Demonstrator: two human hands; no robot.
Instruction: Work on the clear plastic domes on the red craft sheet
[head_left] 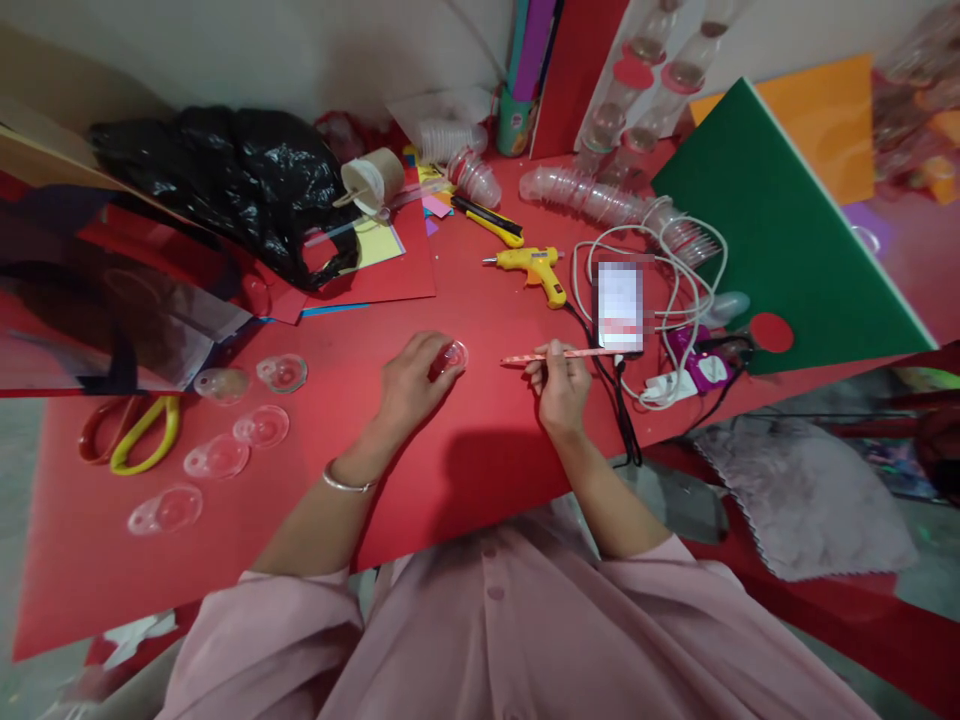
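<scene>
My left hand [412, 378] is closed around a small clear plastic lid [454, 358], which rests on the red tabletop. To its right, my right hand [559, 385] grips a pink patterned pencil [525, 358] whose tip points left, towards the lid. On the left of the table lie several clear domed lids [217, 457] like the held one. Beyond my hands is a yellow glue gun [532, 265], its nozzle facing left, and a yellow and black box cutter [487, 220] lies behind that.
Scissors [146, 440] lie at the left edge. A phone [619, 300], looped white cable and power strip [675, 385] sit right of my right hand. Further back are a black plastic bag [240, 180], a string roll [375, 180], stacked clear cups [585, 195] and a leaning green board [772, 240].
</scene>
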